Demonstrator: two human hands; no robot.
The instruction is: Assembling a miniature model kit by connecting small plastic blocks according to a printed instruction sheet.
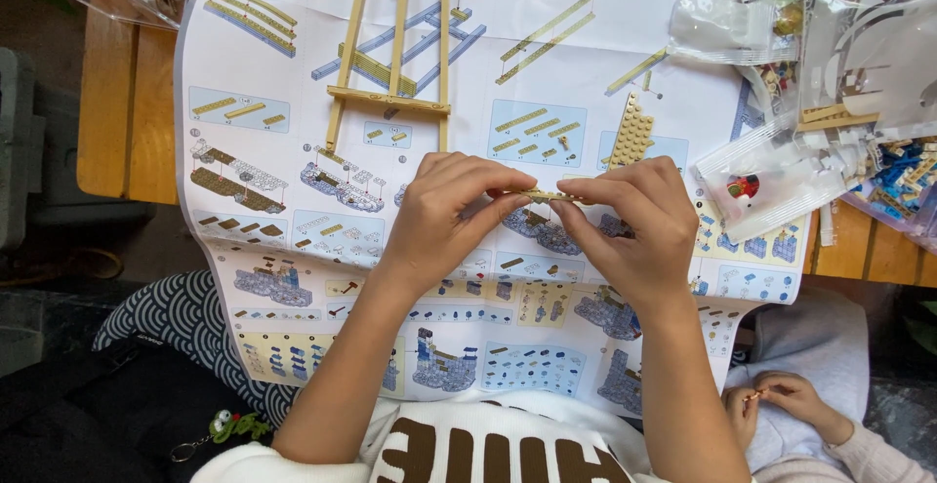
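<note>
Both the left hand (444, 212) and right hand (630, 215) pinched a thin tan brick strip (545, 194) between fingertips, above the instruction sheet (293, 73); uneven pressure could probably snap it apart. A loose tan plate (631, 132) lay nearby.

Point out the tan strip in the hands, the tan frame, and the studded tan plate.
tan strip (543, 194), head view, middle between the fingertips.
tan frame (388, 100), head view, lower crossbar.
studded tan plate (631, 132), head view, centre of studs.

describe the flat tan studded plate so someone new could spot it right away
Start at the big instruction sheet covering the wooden table. The tan plate lies on it just above the right hand. Unlike the long tan frame nearby, it is short, tapered and covered in studs.
</note>
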